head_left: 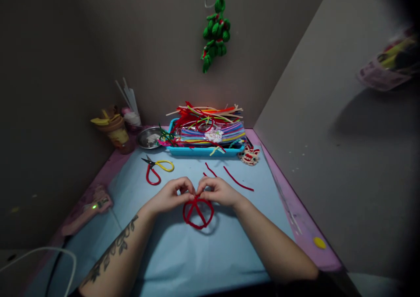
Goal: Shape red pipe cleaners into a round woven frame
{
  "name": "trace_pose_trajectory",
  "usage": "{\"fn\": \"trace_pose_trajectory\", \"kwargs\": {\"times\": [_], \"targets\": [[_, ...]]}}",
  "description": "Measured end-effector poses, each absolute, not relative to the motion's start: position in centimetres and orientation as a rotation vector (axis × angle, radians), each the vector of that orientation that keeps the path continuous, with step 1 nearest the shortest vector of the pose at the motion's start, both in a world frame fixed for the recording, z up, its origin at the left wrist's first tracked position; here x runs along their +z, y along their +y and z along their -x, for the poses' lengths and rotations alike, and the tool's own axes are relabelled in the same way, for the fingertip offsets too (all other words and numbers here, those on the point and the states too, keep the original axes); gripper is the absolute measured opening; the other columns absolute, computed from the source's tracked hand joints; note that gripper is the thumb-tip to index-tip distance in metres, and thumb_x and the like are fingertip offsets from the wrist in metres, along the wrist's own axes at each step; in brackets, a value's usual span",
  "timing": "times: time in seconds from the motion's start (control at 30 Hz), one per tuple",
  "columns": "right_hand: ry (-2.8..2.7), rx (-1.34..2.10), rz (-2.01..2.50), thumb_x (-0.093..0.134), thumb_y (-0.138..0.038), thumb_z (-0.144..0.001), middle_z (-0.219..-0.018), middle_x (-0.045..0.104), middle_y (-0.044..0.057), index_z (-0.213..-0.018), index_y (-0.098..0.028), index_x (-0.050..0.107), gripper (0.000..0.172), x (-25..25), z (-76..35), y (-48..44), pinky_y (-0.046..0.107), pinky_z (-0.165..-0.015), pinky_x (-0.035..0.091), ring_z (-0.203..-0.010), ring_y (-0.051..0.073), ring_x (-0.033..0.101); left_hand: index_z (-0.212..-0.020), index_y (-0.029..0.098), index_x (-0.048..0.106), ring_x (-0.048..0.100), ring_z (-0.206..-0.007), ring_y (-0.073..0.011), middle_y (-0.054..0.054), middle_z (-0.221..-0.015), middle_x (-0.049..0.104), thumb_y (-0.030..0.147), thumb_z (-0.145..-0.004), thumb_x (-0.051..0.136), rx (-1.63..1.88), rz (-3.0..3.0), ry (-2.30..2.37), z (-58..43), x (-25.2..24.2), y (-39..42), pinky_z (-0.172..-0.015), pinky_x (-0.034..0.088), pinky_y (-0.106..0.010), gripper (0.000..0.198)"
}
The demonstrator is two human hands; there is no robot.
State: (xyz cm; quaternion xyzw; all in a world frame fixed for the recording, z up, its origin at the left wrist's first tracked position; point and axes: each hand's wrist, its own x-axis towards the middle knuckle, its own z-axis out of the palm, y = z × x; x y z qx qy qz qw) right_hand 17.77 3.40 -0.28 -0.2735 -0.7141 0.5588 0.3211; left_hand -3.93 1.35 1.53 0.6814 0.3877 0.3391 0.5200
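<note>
I have my left hand (pixel 180 193) and right hand (pixel 216 190) nearly touching, each with thumb and fingertips pinched on the top of a red fuzzy ring (pixel 196 204). The ring hangs just below my fingertips, towards me, its two crossbars spreading down from where I grip; I judge that pinching from both sides keeps that joint steady and leaves the rest in sight. Just beyond my right hand lie short red strips (pixel 237 182), probably there for easy picking up. The scissors (pixel 151 165) rest open beyond my left hand, likely within reach but out of the way. Further ahead of both hands, a blue tray (pixel 206 151) gathers the bundles of coloured stems (pixel 210 133), seemingly to keep the space under my wrists free. Left of my left forearm sits a pink glue gun (pixel 82 220), its green light lit, apart from the ring.
</note>
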Motion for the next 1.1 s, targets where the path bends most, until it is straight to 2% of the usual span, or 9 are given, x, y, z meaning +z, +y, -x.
{"fn": "trace_pose_trajectory", "kwargs": {"times": [0.33, 0.5, 0.6, 0.7, 0.77, 0.83, 0.93, 1.0, 1.1], "targets": [[-1.940, 1.429, 0.533, 0.068, -0.046, -0.082, -0.076, 0.066, 0.003, -0.081, -0.024, 0.076, 0.023, -0.2, -17.7, 3.4, 0.039, -0.085, 0.047, -0.084, 0.020, 0.060, -0.075, 0.020, 0.067, 0.056, -0.075, -0.0187, -0.004, -0.076, 0.066, 0.035, -0.073, 0.076, 0.810, -1.504, 0.854, 4.0, 1.6, 1.0, -0.075, 0.042, -0.029, 0.018], [-1.934, 1.477, 0.533, 0.068, -0.045, -0.082, -0.078, 0.065, 0.003, -0.081, -0.025, 0.076, 0.021, -0.5, -17.7, 3.4, 0.039, -0.087, 0.046, -0.086, 0.021, 0.060, -0.076, 0.020, 0.067, 0.056, -0.074, -0.0191, -0.005, -0.075, 0.065, 0.035, -0.075, 0.074, 0.835, -1.543, 0.851, 3.9, 1.7, 0.9, -0.072, 0.043, -0.030, 0.016], [-1.789, 1.449, 0.632, 0.069, -0.042, -0.082, -0.081, 0.064, 0.003, -0.083, -0.024, 0.075, 0.018, -1.0, -17.6, 3.5, 0.037, -0.082, 0.046, -0.083, 0.020, 0.061, -0.088, 0.020, 0.069, 0.055, -0.076, -0.0182, -0.006, -0.086, 0.066, 0.034, -0.075, 0.073, 0.934, -1.516, 0.902, 3.7, 1.5, 1.1, -0.072, 0.043, -0.028, 0.019], [-1.625, 1.207, 0.769, 0.067, -0.035, -0.084, -0.082, 0.064, 0.003, -0.083, -0.024, 0.073, 0.012, -1.4, -17.4, 3.5, 0.036, -0.081, 0.045, -0.082, 0.020, 0.060, -0.103, 0.023, 0.066, 0.050, -0.074, -0.0152, -0.004, -0.096, 0.062, 0.033, -0.078, 0.070, 1.216, -1.396, 1.070, 3.5, 0.9, 1.7, -0.069, 0.040, -0.025, 0.028], [-1.578, 0.957, 0.842, 0.065, -0.030, -0.085, -0.081, 0.064, 0.003, -0.083, -0.025, 0.072, 0.009, -1.3, -17.4, 3.4, 0.038, -0.083, 0.044, -0.084, 0.021, 0.058, -0.089, 0.022, 0.067, 0.048, -0.070, -0.0149, -0.002, -0.084, 0.059, 0.033, -0.080, 0.067, 1.291, -1.383, 1.166, 3.4, 0.6, 2.1, -0.067, 0.038, -0.025, 0.015], [-1.588, 0.758, 0.863, 0.064, -0.026, -0.085, -0.080, 0.065, 0.004, -0.082, -0.026, 0.070, 0.007, -1.2, -17.3, 3.2, 0.040, -0.084, 0.043, -0.085, 0.022, 0.057, -0.080, 0.021, 0.069, 0.049, -0.073, -0.0168, -0.003, -0.079, 0.058, 0.033, -0.079, 0.067, 1.271, -1.462, 1.229, 3.2, 0.5, 2.2, -0.068, 0.038, -0.026, 0.012], [-1.648, 0.611, 0.822, 0.064, -0.022, -0.084, -0.078, 0.066, 0.003, -0.082, -0.027, 0.067, 0.007, -1.2, -17.1, 2.9, 0.042, -0.085, 0.043, -0.085, 0.023, 0.056, -0.085, 0.022, 0.073, 0.053, -0.089, -0.0217, -0.007, -0.094, 0.060, 0.032, -0.073, 0.072, 1.263, -1.552, 1.291, 2.9, 0.7, 2.1, -0.076, 0.041, -0.029, 0.015], [-1.686, 0.562, 0.797, 0.063, -0.020, -0.084, -0.077, 0.067, 0.003, -0.082, -0.027, 0.065, 0.008, -1.2, -17.0, 2.8, 0.042, -0.084, 0.044, -0.086, 0.023, 0.056, -0.085, 0.023, 0.073, 0.053, -0.102, -0.0252, -0.009, -0.103, 0.059, 0.033, -0.070, 0.075, 1.282, -1.543, 1.295, 2.6, 0.7, 2.0, -0.089, 0.041, -0.034, 0.018], [-1.706, 0.499, 0.789, 0.063, -0.020, -0.085, -0.077, 0.067, 0.002, -0.082, -0.027, 0.064, 0.008, -1.4, -16.8, 2.9, 0.041, -0.083, 0.045, -0.086, 0.022, 0.057, -0.079, 0.021, 0.074, 0.050, -0.117, -0.0282, -0.011, -0.116, 0.058, 0.039, -0.071, 0.074, 1.211, -1.505, 1.215, 2.4, 0.5, 1.8, -0.105, 0.033, -0.040, 0.019]]}}
